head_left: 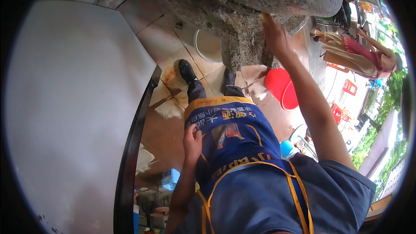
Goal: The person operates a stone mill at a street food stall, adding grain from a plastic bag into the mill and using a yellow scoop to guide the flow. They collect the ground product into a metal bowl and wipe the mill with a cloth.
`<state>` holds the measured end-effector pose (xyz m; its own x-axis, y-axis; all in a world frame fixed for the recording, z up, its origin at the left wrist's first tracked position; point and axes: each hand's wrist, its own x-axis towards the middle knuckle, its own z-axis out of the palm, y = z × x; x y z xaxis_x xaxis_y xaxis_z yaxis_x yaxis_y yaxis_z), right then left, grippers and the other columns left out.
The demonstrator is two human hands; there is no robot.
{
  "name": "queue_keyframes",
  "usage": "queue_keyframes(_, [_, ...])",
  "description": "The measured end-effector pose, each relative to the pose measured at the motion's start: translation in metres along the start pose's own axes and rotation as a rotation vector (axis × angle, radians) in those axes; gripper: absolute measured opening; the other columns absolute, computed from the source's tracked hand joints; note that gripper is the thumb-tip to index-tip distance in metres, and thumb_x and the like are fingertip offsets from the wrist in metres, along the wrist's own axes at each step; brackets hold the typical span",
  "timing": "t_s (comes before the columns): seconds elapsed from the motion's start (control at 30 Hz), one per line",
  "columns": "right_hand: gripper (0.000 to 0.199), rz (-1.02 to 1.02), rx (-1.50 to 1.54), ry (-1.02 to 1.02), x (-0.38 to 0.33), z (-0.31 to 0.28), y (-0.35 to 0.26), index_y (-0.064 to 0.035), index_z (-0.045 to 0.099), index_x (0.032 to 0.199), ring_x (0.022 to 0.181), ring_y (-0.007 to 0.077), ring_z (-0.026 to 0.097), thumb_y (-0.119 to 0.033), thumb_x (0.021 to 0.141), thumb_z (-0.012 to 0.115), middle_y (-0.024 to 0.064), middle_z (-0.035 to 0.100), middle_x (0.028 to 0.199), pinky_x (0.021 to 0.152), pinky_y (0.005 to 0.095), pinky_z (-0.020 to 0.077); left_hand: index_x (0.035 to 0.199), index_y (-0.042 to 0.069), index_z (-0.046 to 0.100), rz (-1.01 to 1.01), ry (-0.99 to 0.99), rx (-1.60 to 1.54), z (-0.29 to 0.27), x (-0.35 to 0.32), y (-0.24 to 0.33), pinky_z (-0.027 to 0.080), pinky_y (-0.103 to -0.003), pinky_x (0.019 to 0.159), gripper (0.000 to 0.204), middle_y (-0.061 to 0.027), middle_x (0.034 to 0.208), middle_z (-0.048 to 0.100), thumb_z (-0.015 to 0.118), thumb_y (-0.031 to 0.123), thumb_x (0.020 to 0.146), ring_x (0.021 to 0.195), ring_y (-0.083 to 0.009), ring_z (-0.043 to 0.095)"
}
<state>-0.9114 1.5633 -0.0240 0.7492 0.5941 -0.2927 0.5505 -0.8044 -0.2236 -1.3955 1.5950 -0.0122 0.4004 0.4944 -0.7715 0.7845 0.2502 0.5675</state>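
My right hand [276,39] reaches up to a speckled grey stone structure [242,30] with rounded tiers. Its fingers are closed on a small yellow thing [264,15] pressed near the stone's groove; most of it is hidden, and its kind does not show. Beside my blue apron [234,134] with yellow trim hangs my left hand [192,141]. Its fingers are loosely bent, thumb apart, and nothing shows in them.
A large white surface [78,104] with a dark edge fills the left side. On the tiled floor stand a white bucket [196,45] and a red bucket [277,82]. A person [359,54] stands at the upper right near red stools [340,113]. A light blue container [170,179] sits lower left.
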Motion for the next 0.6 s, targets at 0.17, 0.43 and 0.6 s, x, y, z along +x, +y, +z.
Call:
queue_keyframes(0.17, [0.033, 0.069, 0.072, 0.019, 0.004, 0.002, -0.014, -0.0191, 0.051, 0.131, 0.092, 0.0466, 0.065, -0.03, 0.101, 0.046, 0.0256, 0.068, 0.1, 0.075, 0.056, 0.05, 0.119, -0.002, 0.061, 0.031, 0.011, 0.062, 0.007, -0.008, -0.016, 0.049, -0.04, 0.096, 0.033, -0.0214, 0.119, 0.063, 0.064, 0.01, 0.089, 0.109, -0.0353, 0.062])
queue_keyframes(0.43, [0.049, -0.001, -0.232, -0.053, 0.001, -0.053, 0.071, -0.0266, 0.039, 0.148, 0.086, 0.0464, 0.065, -0.02, 0.1, 0.05, 0.0303, 0.065, 0.094, 0.065, 0.053, 0.0489, 0.114, -0.003, 0.062, 0.202, 0.03, 0.133, 0.016, -0.017, -0.01, 0.045, -0.042, 0.102, 0.029, -0.0231, 0.123, 0.061, 0.064, 0.009, 0.088, 0.116, -0.04, 0.058])
queue_keyframes(0.6, [0.051, -0.135, -0.146, 0.064, -0.06, -0.025, 0.133, -0.0281, 0.037, 0.151, 0.094, 0.0449, 0.066, -0.021, 0.102, 0.048, 0.0302, 0.066, 0.104, 0.075, 0.052, 0.0516, 0.115, -0.003, 0.062, 0.228, 0.081, 0.123, 0.018, -0.026, -0.023, 0.047, -0.043, 0.1, 0.03, -0.0227, 0.121, 0.062, 0.064, 0.008, 0.087, 0.113, -0.04, 0.059])
